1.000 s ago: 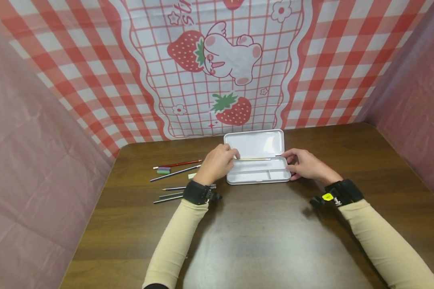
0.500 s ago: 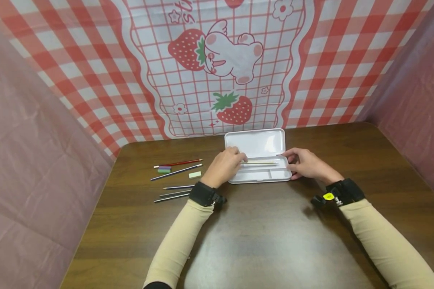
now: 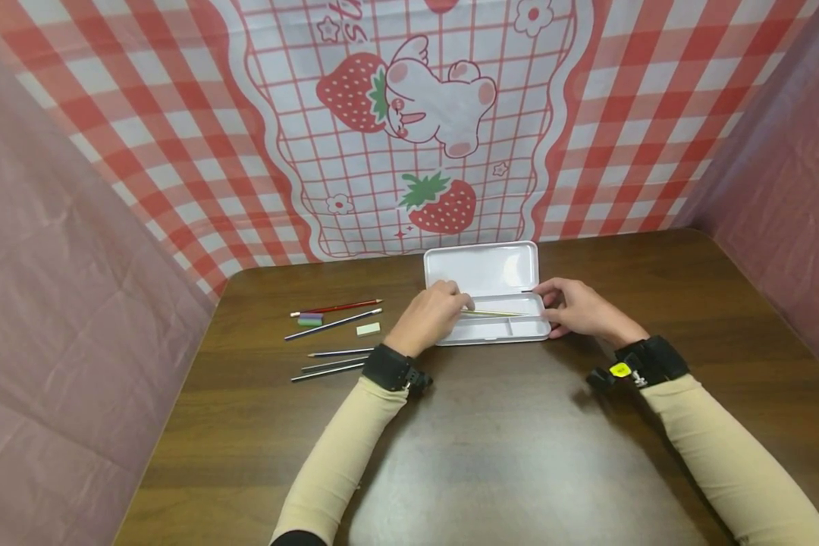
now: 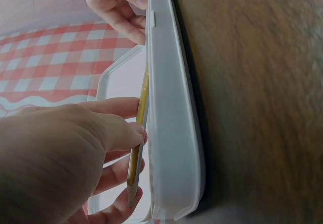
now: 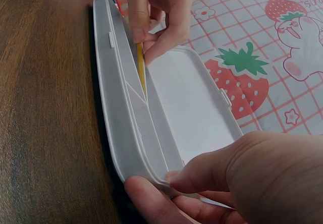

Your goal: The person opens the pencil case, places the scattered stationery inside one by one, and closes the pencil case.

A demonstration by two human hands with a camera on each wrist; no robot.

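Observation:
A white pencil case (image 3: 481, 271) lies with its lid raised, dividers splitting its tray into compartments. My left hand (image 3: 425, 315) is over the tray's left part and pinches a yellow pencil (image 4: 141, 108) between thumb and fingers. In the left wrist view the pencil's sharpened end points back below the hand. Its other end reaches down into the tray near the divider in the right wrist view. My right hand (image 3: 578, 307) grips the tray's right end, thumb (image 5: 197, 173) on the rim and fingers under the outer corner. The left fingertips are partly hidden in the head view.
Left of the case lie a red pencil (image 3: 341, 308), a blue striped pencil (image 3: 334, 324), a purple-and-green block (image 3: 310, 321), a pale green eraser (image 3: 368, 330) and several dark pencils (image 3: 331, 369). A checked strawberry cloth (image 3: 444, 205) hangs behind the table (image 3: 484, 440).
My left hand has moved right and slightly nearer, carrying the yellow pencil from the tray's back edge toward the divider. The pale green eraser has come fully into view. My right hand stays put.

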